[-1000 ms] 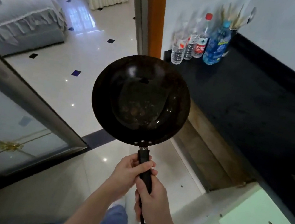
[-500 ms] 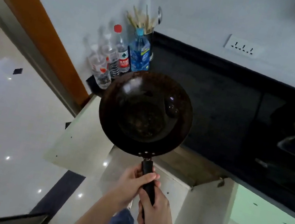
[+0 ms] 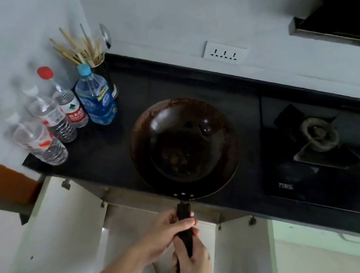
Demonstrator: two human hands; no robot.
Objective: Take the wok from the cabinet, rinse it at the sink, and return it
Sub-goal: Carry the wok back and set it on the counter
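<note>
Both hands, left hand point(image 3: 162, 236) ahead of right hand point(image 3: 193, 267), have their fingers wrapped around the handle of the wok point(image 3: 185, 148), held over the dark worktop point(image 3: 103, 159). Swinging it left risks toppling the bottles point(image 3: 95, 97) beside it.

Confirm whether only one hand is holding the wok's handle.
No: both the left hand and the right hand grip the black handle of the wok.
</note>
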